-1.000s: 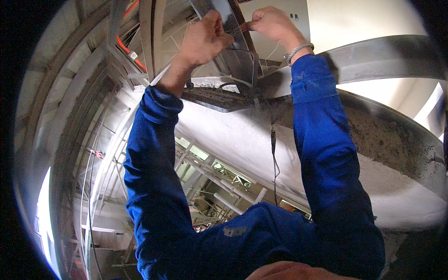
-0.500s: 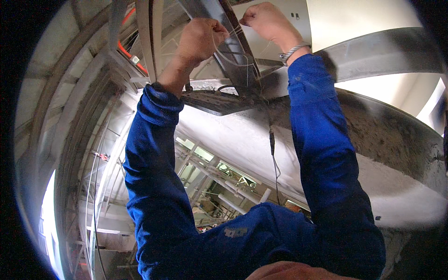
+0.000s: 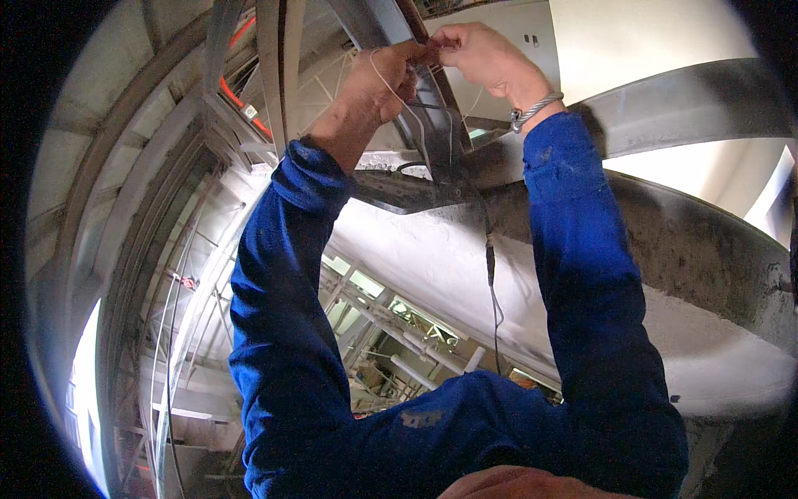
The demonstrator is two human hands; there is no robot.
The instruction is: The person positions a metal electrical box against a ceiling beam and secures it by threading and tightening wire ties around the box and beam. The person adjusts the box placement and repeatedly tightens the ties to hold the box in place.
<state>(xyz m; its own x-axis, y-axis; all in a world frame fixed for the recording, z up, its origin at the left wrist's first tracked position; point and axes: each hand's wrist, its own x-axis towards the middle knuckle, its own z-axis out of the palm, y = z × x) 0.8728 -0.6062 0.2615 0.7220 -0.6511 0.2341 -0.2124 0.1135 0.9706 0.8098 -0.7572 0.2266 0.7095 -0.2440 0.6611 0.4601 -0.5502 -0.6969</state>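
Both hands are raised at the top of the head view, their fingertips meeting in front of a dark steel beam (image 3: 401,23). My left hand (image 3: 374,90) is closed in a pinch on a thin pale wire (image 3: 421,133). That wire runs over the back of the hand and hangs in a loose loop below it. Fingers of my right hand (image 3: 489,60) pinch close against the left fingertips, seemingly on the same wire; the exact grip point is too small to make out. A twisted metal bracelet (image 3: 536,111) circles my right wrist.
Below the hands lies a dark flat steel plate (image 3: 395,193). A black cable with a connector (image 3: 490,264) hangs between my forearms. Curved metal bands (image 3: 682,104) sweep off to the right. An orange cable (image 3: 235,93) runs behind uprights at the upper left.
My left hand has moved right and the right hand slightly down, so the gap between them has closed and their fingertips meet. The wire loop has shifted right with the left hand.
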